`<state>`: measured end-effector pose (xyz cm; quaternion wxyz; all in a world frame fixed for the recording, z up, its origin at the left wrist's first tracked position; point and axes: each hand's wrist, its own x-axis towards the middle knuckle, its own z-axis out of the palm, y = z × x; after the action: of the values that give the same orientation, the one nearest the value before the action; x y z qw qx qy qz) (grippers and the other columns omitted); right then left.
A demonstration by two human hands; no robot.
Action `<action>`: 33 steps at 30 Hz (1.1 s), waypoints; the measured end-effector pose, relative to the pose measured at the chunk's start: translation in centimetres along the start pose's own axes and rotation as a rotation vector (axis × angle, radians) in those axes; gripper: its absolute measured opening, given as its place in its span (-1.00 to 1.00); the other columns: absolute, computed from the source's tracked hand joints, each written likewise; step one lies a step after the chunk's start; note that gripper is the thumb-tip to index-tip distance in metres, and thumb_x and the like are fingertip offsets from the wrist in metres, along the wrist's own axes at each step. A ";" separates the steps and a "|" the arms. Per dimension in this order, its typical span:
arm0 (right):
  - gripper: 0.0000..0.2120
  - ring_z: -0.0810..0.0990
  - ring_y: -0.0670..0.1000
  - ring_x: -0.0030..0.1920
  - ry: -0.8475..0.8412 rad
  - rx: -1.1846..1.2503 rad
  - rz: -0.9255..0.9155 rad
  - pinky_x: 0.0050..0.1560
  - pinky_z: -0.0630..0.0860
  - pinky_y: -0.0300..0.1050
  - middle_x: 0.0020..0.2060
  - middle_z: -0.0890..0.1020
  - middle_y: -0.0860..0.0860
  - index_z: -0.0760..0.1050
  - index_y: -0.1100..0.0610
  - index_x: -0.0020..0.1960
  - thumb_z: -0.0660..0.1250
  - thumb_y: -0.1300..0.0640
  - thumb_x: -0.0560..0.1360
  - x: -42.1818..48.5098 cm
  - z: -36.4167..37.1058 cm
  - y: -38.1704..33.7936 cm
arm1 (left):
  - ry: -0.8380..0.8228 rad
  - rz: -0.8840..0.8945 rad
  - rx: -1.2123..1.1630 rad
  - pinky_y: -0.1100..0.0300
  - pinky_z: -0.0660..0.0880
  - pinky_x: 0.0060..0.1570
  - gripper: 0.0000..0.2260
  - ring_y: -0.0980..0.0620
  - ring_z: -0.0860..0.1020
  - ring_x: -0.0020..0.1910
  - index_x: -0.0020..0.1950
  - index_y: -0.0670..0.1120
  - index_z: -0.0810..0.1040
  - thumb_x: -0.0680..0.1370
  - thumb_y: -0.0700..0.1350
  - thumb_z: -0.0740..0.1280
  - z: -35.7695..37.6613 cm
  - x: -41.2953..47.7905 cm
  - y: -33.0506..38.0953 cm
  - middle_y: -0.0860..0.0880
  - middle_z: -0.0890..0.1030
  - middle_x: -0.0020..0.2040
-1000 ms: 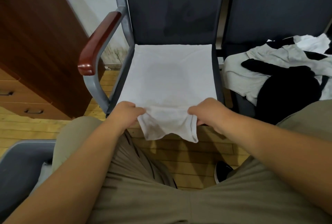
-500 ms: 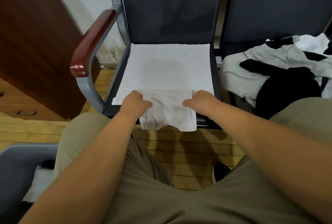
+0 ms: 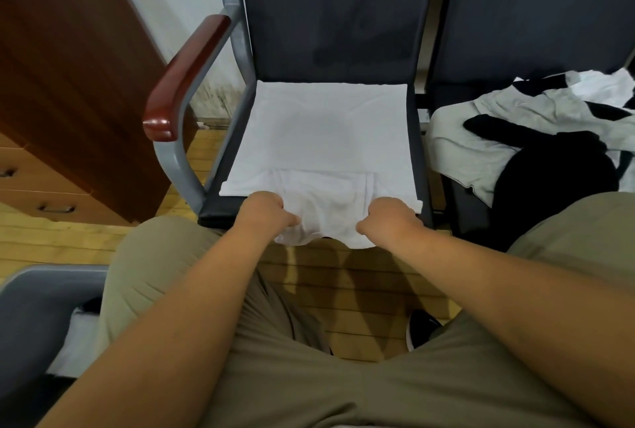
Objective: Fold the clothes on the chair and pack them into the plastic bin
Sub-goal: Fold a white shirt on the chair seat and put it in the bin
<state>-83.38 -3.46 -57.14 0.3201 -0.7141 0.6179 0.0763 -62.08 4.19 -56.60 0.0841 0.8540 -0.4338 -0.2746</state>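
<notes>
While the left hand (image 3: 264,214) and right hand (image 3: 390,220) grip its near edge, fingers curled, the white garment (image 3: 323,139) lies flat on the chair (image 3: 336,15). Its bulk extends beyond both hands, equally near.

Dim even indoor light, soft shadows, wide-angle edge distortion.

A white garment (image 3: 323,132) lies flat on the seat of the dark chair (image 3: 336,8), its near end doubled over and hanging a little past the front edge. The person's left hand (image 3: 264,213) and right hand (image 3: 390,218) each grip that fold, fingers curled into the cloth, one at either side. On the next seat to the right sits a loose heap of clothes (image 3: 536,139), black, white and grey. A grey bin (image 3: 51,271) shows at the lower left, beside the person's knee.
</notes>
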 end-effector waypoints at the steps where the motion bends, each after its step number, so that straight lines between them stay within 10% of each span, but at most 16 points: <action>1: -0.76 0.52 0.12 -0.14 -0.022 0.040 -0.016 -0.22 0.35 -0.09 -0.20 0.47 0.05 0.33 0.09 -0.24 0.37 0.09 0.49 -0.2 -0.5 -0.1 | -0.007 0.001 -0.037 0.14 0.35 -0.32 -0.63 -0.02 0.47 -0.28 -0.26 -0.12 0.41 0.52 0.02 0.52 -0.2 -0.1 0.0 -0.06 0.46 -0.29; 6: -0.70 0.38 0.01 -0.31 -0.004 0.240 -0.112 -0.33 0.26 -0.13 -0.29 0.38 0.03 0.29 0.14 -0.24 0.33 0.12 0.59 -2.3 -4.0 -1.3 | 0.013 0.047 -0.386 0.12 0.18 -0.32 -0.61 -0.01 0.24 -0.35 -0.21 -0.04 0.23 0.54 -0.09 0.47 -2.2 -0.9 -0.1 -0.03 0.22 -0.29; 11: -0.66 0.63 0.13 0.14 0.096 0.456 -0.154 0.25 0.62 0.08 0.23 0.61 0.02 0.58 0.13 0.38 0.36 0.12 0.62 -2.7 -7.8 -2.8 | 0.065 0.042 -0.674 0.02 0.60 0.09 -0.64 -0.06 0.61 0.13 0.26 -0.14 0.59 0.56 -0.01 0.53 -5.9 -0.3 2.0 -0.06 0.63 0.20; 14: -0.74 0.64 0.11 -0.08 0.090 0.691 -0.106 0.14 0.69 0.12 0.13 0.62 0.05 0.63 0.16 0.29 0.42 0.20 0.60 -2.2 -10.7 -4.3 | 0.083 -0.066 -0.880 0.06 0.66 -0.18 -0.48 -0.12 0.63 0.07 0.45 -0.17 0.52 0.54 -0.11 0.58 -8.6 0.1 4.5 -0.12 0.58 0.29; 21: -0.91 0.70 0.07 -0.14 0.198 0.947 -0.004 -0.29 0.62 -0.11 0.04 0.71 0.14 0.60 0.14 0.01 0.48 0.18 0.55 2.4 -16.0 -6.9 | 0.132 -0.054 -1.003 0.21 0.66 -0.36 -0.76 -0.07 0.67 -0.06 0.11 -0.20 0.63 0.53 -0.16 0.58 -13.0 4.2 8.7 -0.12 0.68 0.07; 33: -0.85 0.72 0.07 -0.05 0.063 1.230 0.064 -0.14 0.65 -0.07 0.05 0.73 0.13 0.62 0.14 0.12 0.49 0.19 0.57 16.4 -17.9 -10.3 | 0.120 -0.173 -1.335 0.20 0.65 -0.29 -0.76 -0.14 0.67 0.01 0.21 -0.29 0.61 0.55 -0.34 0.49 -13.5 18.3 12.3 -0.21 0.63 0.14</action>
<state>-75.23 -26.64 -47.69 0.6525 -0.3815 0.5790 -0.3057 -54.67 -19.02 -47.89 0.5954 0.6643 -0.0955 -0.4416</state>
